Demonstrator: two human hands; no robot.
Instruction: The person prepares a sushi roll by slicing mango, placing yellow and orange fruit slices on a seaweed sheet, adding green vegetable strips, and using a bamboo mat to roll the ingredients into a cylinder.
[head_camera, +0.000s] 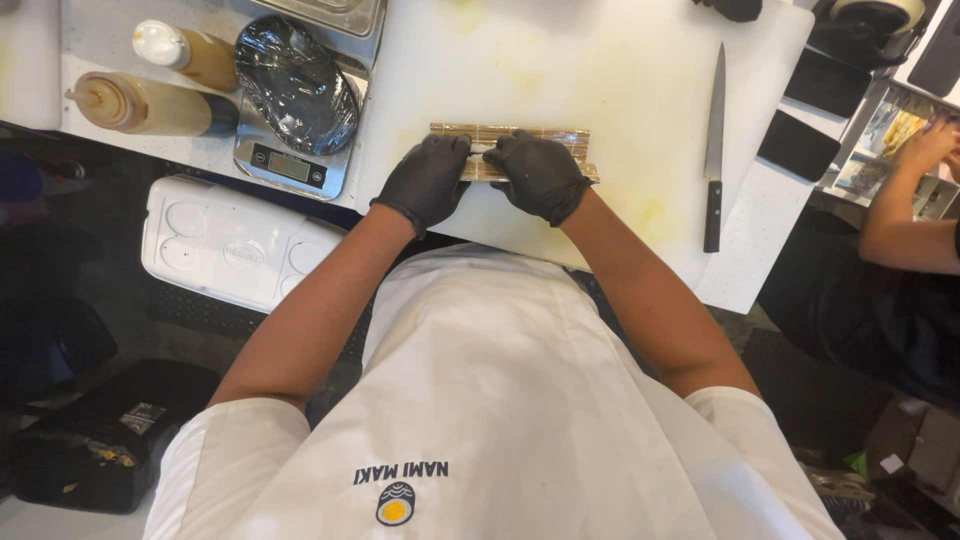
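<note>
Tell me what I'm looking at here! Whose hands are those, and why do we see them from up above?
The picture comes from a camera worn on a person's head, so you look down at their own arms and white apron. Both hands wear black gloves. The left hand and the right hand press down side by side on a bamboo rolling mat, which is curled over on a big white cutting board. What is inside the mat is hidden. To the right lies a long knife with a black handle, untouched. To the left sits a small kitchen scale with a foil-wrapped bowl on it, and two squeeze bottles lie beside it. At the far right edge is another person's arm.
</note>
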